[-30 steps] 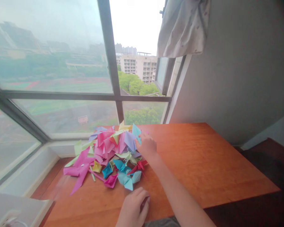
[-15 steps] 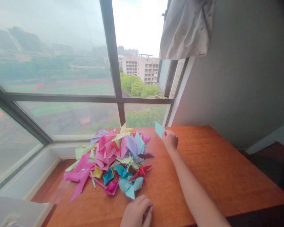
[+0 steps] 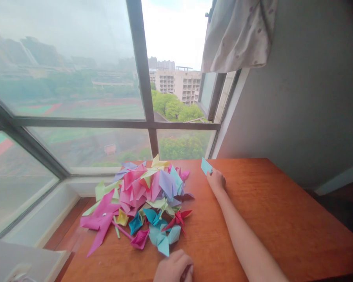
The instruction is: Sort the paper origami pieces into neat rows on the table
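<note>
Pinching a light-blue paper piece (image 3: pixel 206 166), the right hand (image 3: pixel 216 180) is closed on its near corner, to the right of the paper heap (image 3: pixel 133 191) and well apart from it; whether the piece touches the tabletop (image 3: pixel 270 219) cannot be told. Judging by this layout, only that one piece is out and it is not yet let go; nothing else lies to the right of the heap, so nearly all the handling looks left to do. Folded paper in mixed colours makes up the heap, with a pink pinwheel (image 3: pixel 100 216) at its left end, a red folded figure (image 3: pixel 179 220) at its right edge and a pale-blue folded figure (image 3: pixel 159 239) on its near side. The left hand (image 3: pixel 174 268) lies just in front of the heap, fingers curled; whether it holds anything cannot be told. Beyond the heap stands the window (image 3: pixel 111 124), with a curtain (image 3: pixel 238 39) hanging to the heap's upper right.
</note>
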